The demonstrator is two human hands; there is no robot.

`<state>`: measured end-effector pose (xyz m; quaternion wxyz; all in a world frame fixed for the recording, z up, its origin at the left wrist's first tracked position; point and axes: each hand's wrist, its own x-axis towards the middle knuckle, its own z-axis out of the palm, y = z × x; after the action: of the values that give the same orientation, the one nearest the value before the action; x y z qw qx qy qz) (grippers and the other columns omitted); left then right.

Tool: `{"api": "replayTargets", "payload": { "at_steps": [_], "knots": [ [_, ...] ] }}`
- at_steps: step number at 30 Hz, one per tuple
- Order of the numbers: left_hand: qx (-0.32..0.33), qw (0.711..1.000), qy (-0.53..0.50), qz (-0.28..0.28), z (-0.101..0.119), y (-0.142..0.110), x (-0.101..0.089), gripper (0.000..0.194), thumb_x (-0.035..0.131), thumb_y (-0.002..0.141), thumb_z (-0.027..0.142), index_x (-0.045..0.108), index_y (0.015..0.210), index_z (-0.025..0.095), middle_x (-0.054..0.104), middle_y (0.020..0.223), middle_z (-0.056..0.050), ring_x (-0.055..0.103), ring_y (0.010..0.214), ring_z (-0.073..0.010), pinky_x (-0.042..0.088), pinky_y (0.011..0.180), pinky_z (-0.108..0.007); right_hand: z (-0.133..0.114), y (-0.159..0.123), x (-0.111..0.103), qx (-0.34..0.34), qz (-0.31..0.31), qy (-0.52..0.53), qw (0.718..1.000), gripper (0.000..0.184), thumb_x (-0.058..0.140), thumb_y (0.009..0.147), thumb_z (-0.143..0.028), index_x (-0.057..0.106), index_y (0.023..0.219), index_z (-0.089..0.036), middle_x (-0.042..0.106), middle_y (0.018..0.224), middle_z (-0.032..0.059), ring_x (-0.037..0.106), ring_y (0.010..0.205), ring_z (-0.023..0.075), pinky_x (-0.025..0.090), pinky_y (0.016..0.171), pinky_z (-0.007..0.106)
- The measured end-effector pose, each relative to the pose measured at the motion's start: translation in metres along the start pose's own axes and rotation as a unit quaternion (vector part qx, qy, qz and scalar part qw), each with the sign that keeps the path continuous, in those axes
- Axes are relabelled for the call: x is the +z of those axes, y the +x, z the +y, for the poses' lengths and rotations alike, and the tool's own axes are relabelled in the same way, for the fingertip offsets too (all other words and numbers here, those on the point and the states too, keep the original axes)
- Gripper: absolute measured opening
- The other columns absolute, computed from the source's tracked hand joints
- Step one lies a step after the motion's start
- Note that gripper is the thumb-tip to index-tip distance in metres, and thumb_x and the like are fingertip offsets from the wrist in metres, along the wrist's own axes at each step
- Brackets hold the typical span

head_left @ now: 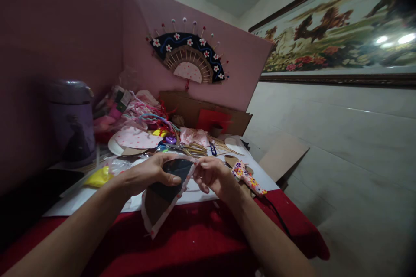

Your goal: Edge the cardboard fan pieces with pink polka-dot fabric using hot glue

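My left hand (pixel 157 175) holds a curved piece of brown cardboard (pixel 159 206) with a dark patch on its upper part, thumb lying across the face. A thin whitish border with reddish dots runs around the piece's edge. At the upper right corner, the fingers of my right hand (pixel 216 175) pinch that border. The piece is tilted over the front of the table, its lower tip pointing down. A flower-patterned glue gun (pixel 248 178) lies to the right of my right hand. Scissors (pixel 195 150) and a dark blue utility knife (pixel 212 148) lie just beyond both hands.
A purple flask (pixel 73 125) stands at the left. Behind my hands are a heap of pink and red craft materials (pixel 139 110), dotted half-round pieces (pixel 136 138) and a yellow packet (pixel 99 176). A decorated fan (pixel 190 53) hangs on the pink panel. A red cloth (pixel 195 242) covers the table front.
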<state>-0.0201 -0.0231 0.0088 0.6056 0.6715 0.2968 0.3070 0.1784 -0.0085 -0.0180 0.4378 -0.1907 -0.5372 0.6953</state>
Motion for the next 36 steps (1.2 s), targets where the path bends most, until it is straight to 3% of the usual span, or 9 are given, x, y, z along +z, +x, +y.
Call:
{"api": "replayTargets", "payload": {
  "at_steps": [14,23,28,33,36],
  "knots": [
    [-0.013,1.0,0.0,0.004,-0.002,0.001,0.0,0.038,0.065,0.065,0.013,0.064,0.102,0.018,0.069,0.074,-0.003,0.059,0.064,-0.0159,0.043,0.061,-0.026,-0.003,-0.002,0.003,-0.022,0.084,-0.065,0.994,0.016,0.071,0.065,-0.027,0.064,0.067,-0.013,0.061,0.053,0.0004,0.047,0.036,0.007,0.036,0.029,0.016],
    [-0.015,1.0,0.001,0.007,-0.002,0.001,-0.001,0.048,0.064,0.065,0.012,0.062,0.113,0.02,0.069,0.075,-0.002,0.06,0.066,-0.0171,0.043,0.061,-0.027,-0.001,-0.001,0.003,-0.106,0.131,-0.147,0.975,0.017,0.071,0.065,-0.028,0.064,0.063,-0.013,0.057,0.051,-0.0015,0.044,0.037,0.0066,0.035,0.031,0.018],
    [-0.03,0.999,0.002,0.029,-0.002,0.002,0.001,0.048,0.066,0.062,0.012,0.063,0.11,0.018,0.068,0.072,-0.002,0.06,0.061,-0.0165,0.044,0.058,-0.027,0.001,-0.004,0.005,-0.17,0.179,-0.303,0.92,0.017,0.067,0.071,-0.03,0.062,0.064,-0.015,0.053,0.051,-0.0025,0.042,0.039,0.0069,0.034,0.036,0.02],
    [-0.048,0.998,-0.013,0.032,-0.005,0.003,0.001,0.036,0.064,0.061,0.011,0.066,0.096,0.017,0.067,0.069,-0.002,0.06,0.058,-0.0169,0.046,0.058,-0.03,0.001,-0.01,0.006,-0.287,0.154,-0.506,0.798,0.011,0.057,0.079,-0.021,0.062,0.07,-0.018,0.057,0.065,0.0014,0.049,0.057,0.0114,0.04,0.053,0.025],
    [-0.041,0.999,-0.014,0.03,-0.007,0.003,0.0,0.026,0.063,0.061,0.011,0.066,0.086,0.016,0.066,0.068,-0.002,0.059,0.057,-0.0158,0.045,0.058,-0.028,-0.001,-0.012,0.004,-0.323,0.113,-0.559,0.755,0.01,0.053,0.081,-0.017,0.061,0.077,-0.018,0.056,0.069,0.0024,0.05,0.061,0.0124,0.041,0.056,0.025]
  ]
}}
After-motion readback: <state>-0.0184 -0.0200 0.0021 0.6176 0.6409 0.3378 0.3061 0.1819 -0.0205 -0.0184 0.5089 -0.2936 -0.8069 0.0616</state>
